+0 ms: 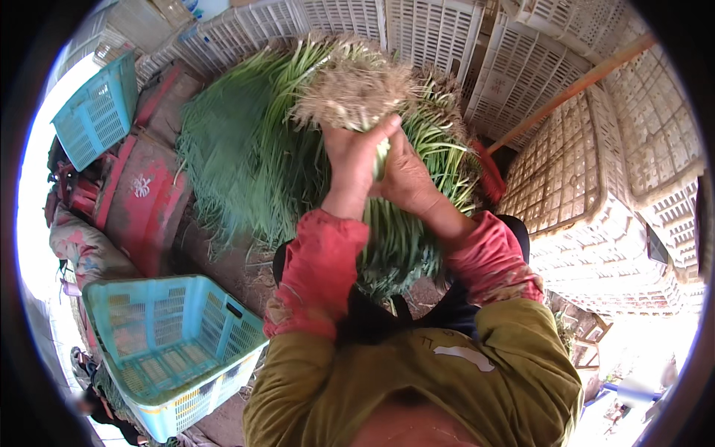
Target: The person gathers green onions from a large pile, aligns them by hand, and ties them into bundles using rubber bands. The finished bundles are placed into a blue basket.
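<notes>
Both my hands grip one bundle of green leafy stalks with pale stems and fibrous roots [357, 92], which looks like chives or scallions. My left hand [351, 162] wraps the bundle from the left, and my right hand [408, 173] from the right, just below the roots. The roots point away from me; the green leaves hang down towards my lap. Beneath and beyond the hands lies a large heap of the same greens [240, 151], leaves mostly to the left and near side, roots along the far and right edges. Red sleeve covers reach both my wrists.
An empty blue plastic crate [179, 391] stands at lower left, another blue crate [98, 117] at upper left by red metal machinery [145, 195]. White plastic crates [435, 33] line the far side and stack up [558, 162] at right. A wooden-handled red broom [570, 92] leans there. Part of a person [103, 405] shows at lower left.
</notes>
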{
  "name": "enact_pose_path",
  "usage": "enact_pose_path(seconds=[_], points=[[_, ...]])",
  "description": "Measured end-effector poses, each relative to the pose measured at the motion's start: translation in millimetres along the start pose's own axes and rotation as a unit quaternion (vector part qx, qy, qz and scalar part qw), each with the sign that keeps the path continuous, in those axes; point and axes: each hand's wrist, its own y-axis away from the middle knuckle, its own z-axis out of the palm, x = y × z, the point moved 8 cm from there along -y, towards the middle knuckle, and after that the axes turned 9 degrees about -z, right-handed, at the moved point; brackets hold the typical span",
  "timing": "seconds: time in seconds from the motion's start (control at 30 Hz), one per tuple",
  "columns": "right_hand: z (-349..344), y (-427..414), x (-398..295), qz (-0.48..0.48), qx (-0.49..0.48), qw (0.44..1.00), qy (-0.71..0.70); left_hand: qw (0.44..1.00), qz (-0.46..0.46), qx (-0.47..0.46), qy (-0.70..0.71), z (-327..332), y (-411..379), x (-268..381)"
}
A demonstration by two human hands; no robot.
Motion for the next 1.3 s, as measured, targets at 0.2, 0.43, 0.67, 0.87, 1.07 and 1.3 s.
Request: enact_pose_path(seconds=[0.2,0.43,0.67,0.87,1.07,1.3], points=[[-72.0,-8.9,-10.5,0.003,-0.048,0.909,-0.414,0.956,-0.025,-0.262,-0.129,51.3,34.9,68.2],[-108.6,-17.3,6.8,0.142,-0.137,0.952,-0.234,0.963,-0.109,-0.248,-0.005,32.9,38.1,43.1],[-80.4,-51.2,-33.7,0.026,0.004,0.975,-0.219,0.973,-0.052,-0.214,-0.074,12.1,26.3,18.2],[-67.7,-57.8,-35.1,-0.127,0.041,0.971,-0.197,0.981,-0.073,-0.179,-0.001,-7.9,14.2,7.6],[-94.0,-43.0,-70.7,-0.250,0.130,0.958,0.051,0.983,-0.039,-0.179,0.003,-12.1,10.9,32.9],[-77.3,-57.5,-67.7,-0.292,0.015,0.950,0.113,0.980,-0.036,-0.198,0.008,-19.2,4.5,21.3]])
